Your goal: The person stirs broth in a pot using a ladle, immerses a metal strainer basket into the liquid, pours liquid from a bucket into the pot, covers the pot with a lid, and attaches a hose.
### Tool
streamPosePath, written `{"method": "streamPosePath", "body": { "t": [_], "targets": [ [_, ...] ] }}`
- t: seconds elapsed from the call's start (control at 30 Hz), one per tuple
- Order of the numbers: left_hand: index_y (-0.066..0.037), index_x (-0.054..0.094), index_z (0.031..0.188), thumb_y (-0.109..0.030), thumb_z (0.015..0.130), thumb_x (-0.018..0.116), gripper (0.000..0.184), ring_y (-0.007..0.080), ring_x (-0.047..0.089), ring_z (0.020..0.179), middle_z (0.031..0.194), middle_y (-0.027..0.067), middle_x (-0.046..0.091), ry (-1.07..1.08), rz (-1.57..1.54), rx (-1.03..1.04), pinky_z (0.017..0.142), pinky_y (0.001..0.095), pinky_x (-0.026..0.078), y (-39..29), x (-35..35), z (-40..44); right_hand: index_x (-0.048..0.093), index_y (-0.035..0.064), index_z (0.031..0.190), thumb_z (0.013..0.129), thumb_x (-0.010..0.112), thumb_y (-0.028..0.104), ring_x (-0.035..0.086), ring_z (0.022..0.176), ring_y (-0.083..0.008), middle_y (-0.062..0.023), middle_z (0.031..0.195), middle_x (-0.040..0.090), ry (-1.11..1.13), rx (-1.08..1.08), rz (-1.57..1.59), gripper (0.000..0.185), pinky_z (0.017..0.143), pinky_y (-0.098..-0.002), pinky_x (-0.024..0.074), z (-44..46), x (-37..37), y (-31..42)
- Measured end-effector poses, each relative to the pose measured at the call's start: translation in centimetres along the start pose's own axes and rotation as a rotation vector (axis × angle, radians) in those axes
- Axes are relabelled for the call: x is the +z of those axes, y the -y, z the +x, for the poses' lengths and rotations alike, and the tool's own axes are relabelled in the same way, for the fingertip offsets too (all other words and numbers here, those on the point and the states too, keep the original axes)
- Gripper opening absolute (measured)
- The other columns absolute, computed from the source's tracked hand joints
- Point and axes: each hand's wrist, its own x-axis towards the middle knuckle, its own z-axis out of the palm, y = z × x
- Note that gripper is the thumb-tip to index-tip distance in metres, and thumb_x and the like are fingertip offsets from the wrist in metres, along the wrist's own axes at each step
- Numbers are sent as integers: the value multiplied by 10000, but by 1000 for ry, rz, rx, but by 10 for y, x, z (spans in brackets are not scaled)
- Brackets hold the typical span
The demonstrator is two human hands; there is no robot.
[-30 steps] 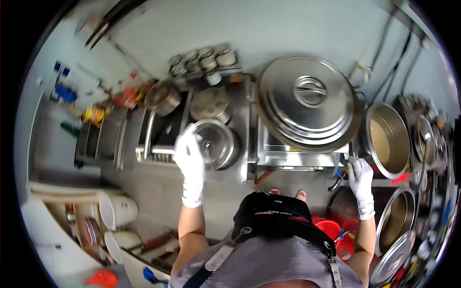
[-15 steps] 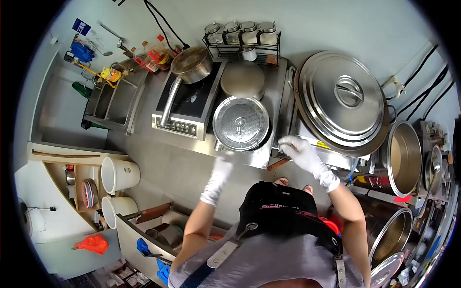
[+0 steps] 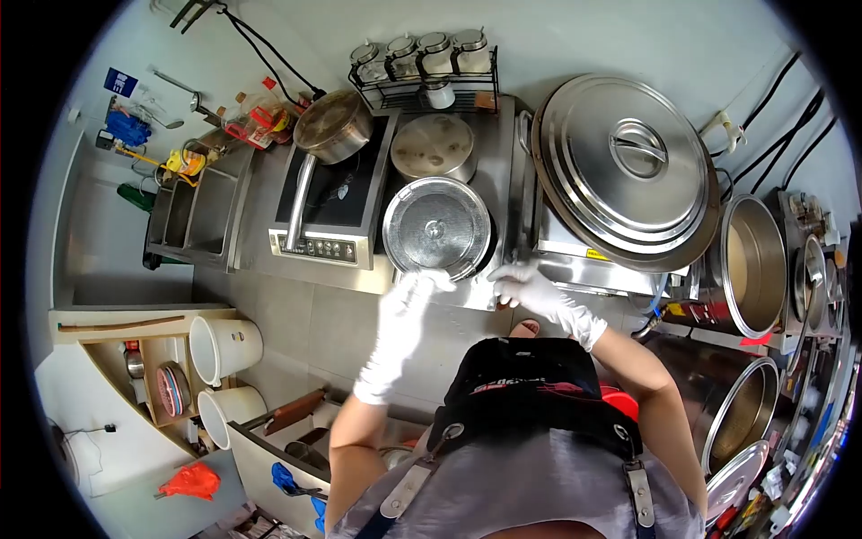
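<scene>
My left hand (image 3: 413,301), in a white glove, is at the near edge of a round pan with a glass-like lid (image 3: 437,229). Its fingers are bent over that edge, and blur hides what they grip, if anything. My right hand (image 3: 539,296), also gloved, is just right of the pan, over the counter's front edge, with its fingers curled together; nothing can be made out in them. Behind the lidded pan is a second round pot (image 3: 434,148).
A saucepan (image 3: 333,128) sits on the induction cooker (image 3: 328,202) at the left. A very large lidded pot (image 3: 624,162) stands to the right, with a deep open pot (image 3: 754,260) beyond it. Seasoning jars (image 3: 435,54) line a rack behind.
My left hand has moved from the lid's left side to its near edge. My right hand has come leftward from beside the large pot's stand to near the lidded pan. The view has shifted.
</scene>
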Motion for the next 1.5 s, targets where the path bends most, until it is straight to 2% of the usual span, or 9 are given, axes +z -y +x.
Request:
{"method": "streamPosePath", "body": {
  "t": [0.13,0.2,0.87,1.0,1.17,1.27,1.4,1.43,1.5],
  "targets": [
    [1,622,919,-203,960,455,267,95,530,644,707,33,582,-2,-98,105,623,220,430,-32,-26,49,579,21,1103,869,586,145,531,704,-79,-26,817,592,31,-79,-9,265,640,-232,462,-2,11,-1],
    [-14,613,835,-265,951,484,305,25,326,519,598,-53,430,-89,-151,-8,468,184,234,-47,-23,60,578,14,1098,870,582,142,528,703,-80,-27,814,589,36,-25,-37,261,649,-236,461,-6,8,2],
    [-29,582,738,-307,927,521,342,60,269,523,565,-53,347,-52,-143,383,494,221,189,-128,-40,112,580,-13,1100,897,527,183,519,621,-71,-25,802,617,-253,79,178,287,563,-210,422,-60,-47,-44],
    [-39,586,843,-261,937,516,251,74,384,588,692,-15,489,170,-172,412,535,210,298,-165,-20,115,585,-18,1092,898,527,171,515,620,-70,-27,806,617,-312,34,202,278,568,-214,428,-77,-57,-42],
    [25,525,1170,-192,938,481,321,262,568,994,1095,160,581,-135,-223,486,877,360,484,-202,20,144,611,28,1076,893,542,196,536,654,-87,-16,842,628,-478,-135,164,258,621,-239,461,-133,-74,-24],
    [13,404,1320,-88,930,446,405,211,554,1036,1230,147,538,-263,-368,445,891,256,425,-261,110,131,616,26,1055,889,537,212,549,670,-91,-21,854,638,-561,-261,169,262,636,-256,469,-182,-90,-14],
    [8,514,914,-109,952,435,146,72,411,609,686,1,436,-84,-618,419,537,187,319,-296,222,117,596,31,1084,892,548,285,579,733,-107,-44,862,636,-661,-375,195,322,677,-258,487,-241,-118,-18],
    [-5,523,888,-163,956,449,188,49,379,561,652,-22,425,470,-608,411,491,169,277,-292,218,152,588,36,1091,899,541,285,578,761,-104,-44,881,628,-707,-405,140,318,681,-260,489,-263,-123,-7],
    [-46,509,824,-216,965,451,229,28,298,509,606,-50,350,974,-536,396,450,166,217,-292,263,182,583,28,1074,900,525,251,553,766,-96,-50,898,621,-747,-460,184,289,676,-253,483,-299,-135,6]
  ]
}}
